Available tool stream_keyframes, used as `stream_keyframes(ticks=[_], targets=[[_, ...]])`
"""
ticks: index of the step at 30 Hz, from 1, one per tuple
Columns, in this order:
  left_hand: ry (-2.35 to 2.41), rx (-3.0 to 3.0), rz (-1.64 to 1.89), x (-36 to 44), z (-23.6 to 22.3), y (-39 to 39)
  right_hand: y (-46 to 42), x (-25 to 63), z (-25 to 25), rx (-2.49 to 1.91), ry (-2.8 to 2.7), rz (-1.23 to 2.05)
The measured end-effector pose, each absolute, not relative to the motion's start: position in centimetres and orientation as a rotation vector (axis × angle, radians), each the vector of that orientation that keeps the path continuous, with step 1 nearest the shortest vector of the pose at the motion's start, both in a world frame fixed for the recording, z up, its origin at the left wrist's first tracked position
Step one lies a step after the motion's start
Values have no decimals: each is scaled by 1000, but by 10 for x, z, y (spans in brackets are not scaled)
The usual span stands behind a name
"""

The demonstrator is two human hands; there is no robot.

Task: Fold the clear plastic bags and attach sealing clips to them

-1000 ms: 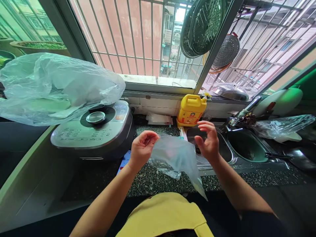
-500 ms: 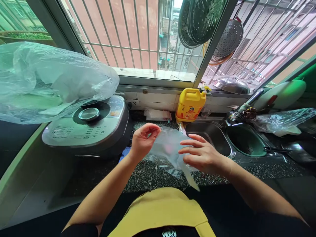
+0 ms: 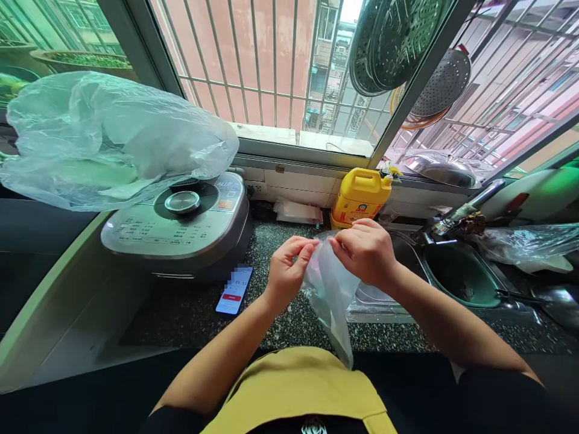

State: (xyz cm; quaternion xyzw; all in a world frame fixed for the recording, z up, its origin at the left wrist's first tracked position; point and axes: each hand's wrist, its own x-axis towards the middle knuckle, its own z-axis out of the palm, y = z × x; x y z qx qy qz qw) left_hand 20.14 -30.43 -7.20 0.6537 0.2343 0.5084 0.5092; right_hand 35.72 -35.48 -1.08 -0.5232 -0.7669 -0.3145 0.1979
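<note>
A thin, translucent plastic bag (image 3: pixel 332 283) hangs between my two hands over the front of the counter, its lower end trailing down by the yellow apron (image 3: pixel 298 380). Thumb and fingers of my left hand (image 3: pixel 289 265) pinch the bag's upper left edge. My right hand (image 3: pixel 367 250) is closed on its upper right edge, knuckles upward. The hands are close together, with a short stretch of bag between them. A pinkish patch shows through the plastic near my left fingertips; what it is I cannot tell.
At left stands a rice cooker (image 3: pixel 181 232) with a big plastic bag (image 3: pixel 117 144) on top. A lit phone (image 3: pixel 234 290) lies beside it. Behind my right hand are a yellow jug (image 3: pixel 360 196) and a sink with a green basin (image 3: pixel 461 274). Strainers (image 3: pixel 398 42) hang at the window.
My right hand has gone from spread fingers to a closed grip on the bag's top edge, near my left hand. The bag now hangs lower and narrower. The view has shifted, uncovering the phone.
</note>
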Motion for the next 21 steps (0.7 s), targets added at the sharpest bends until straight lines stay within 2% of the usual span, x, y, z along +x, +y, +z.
stream_keyframes(ticks=[5, 10, 13, 21], targets=[[492, 1597, 1222, 201, -70, -309, -349, 355, -11, -1449, -2082, -1109], [542, 1575, 1188, 207, -73, -308, -348, 352, -17, -1482, -2058, -1152], [610, 1620, 1230, 207, -75, -301, -352, 352, -15, -1537, -2079, -1028], [497, 1656, 1255, 175, -73, -295, -389, 400, 6, -1521, -2408, -387]])
